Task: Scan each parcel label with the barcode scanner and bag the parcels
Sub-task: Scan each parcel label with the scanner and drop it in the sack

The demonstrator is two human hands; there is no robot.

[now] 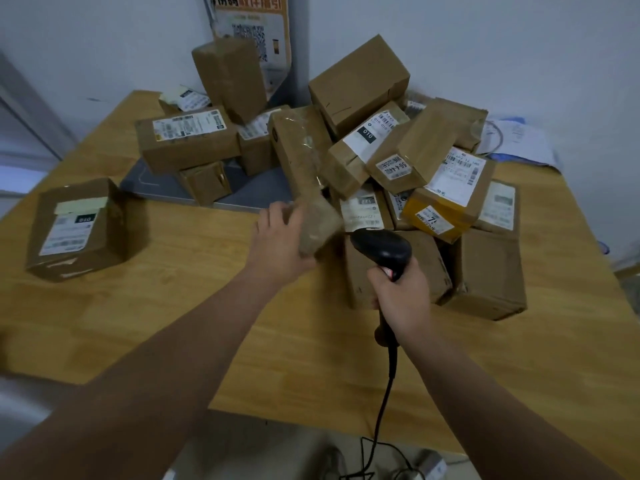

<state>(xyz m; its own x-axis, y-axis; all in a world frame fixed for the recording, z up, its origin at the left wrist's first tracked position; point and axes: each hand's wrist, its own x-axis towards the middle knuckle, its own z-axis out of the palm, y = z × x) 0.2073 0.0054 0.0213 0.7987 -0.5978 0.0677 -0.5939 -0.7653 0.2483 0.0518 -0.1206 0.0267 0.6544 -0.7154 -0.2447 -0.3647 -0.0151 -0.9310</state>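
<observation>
The table (194,306) under my arms is pale wood with a smooth, faintly shiny finish and a visible grain. The parcels (367,84) heaped at the far side are matt brown cardboard, several banded with glossy clear tape that wrinkles and catches the light. The long box (304,174) in my left hand (277,240) is rough-looking cardboard wrapped in that same shiny tape. White paper labels (188,124) look flat and matt. One parcel (440,209) on the right is partly yellow. The scanner (381,251) in my right hand (401,292) is black plastic with a soft sheen. A grey, matt mat (256,192) lies beneath the far pile.
</observation>
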